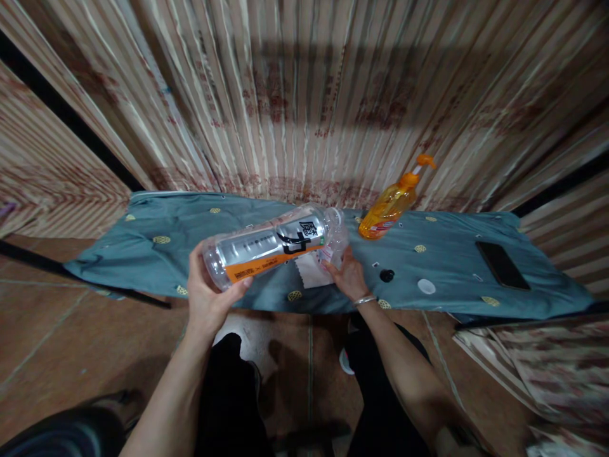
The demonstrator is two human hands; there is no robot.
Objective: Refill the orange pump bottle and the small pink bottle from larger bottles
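Large bottle (266, 247), clear plastic with a silver and orange label, was found raised over the front middle of the bench (442, 266), lying nearly level with its neck end toward the right and slightly higher than its base. Left grip (205, 295) was closed around the base end, thumb along the near side, fingers beneath and behind. Right grip (349, 273) was pinching a small clear bottle (339, 241) just beside the neck of the large one; whether the two bottles touched could not be determined, their clear plastic overlapping in view. A metal bracelet (364, 300) was worn on the right wrist.

Beneath the bottles lay a piece of white paper (316, 271), partly covered. To the right of the right grip, a small black cap (387, 275) and a white disc (426, 286) rested near the front edge, apart from each other. Farther right lay a dark phone (502, 265), set at a slant. An orange pump bottle (387, 206) stood toward the rear edge, part filled with orange liquid. The bench was covered by a teal cloth (162, 219) with yellow pineapple prints. Behind it hung a striped, patterned curtain (295, 82).
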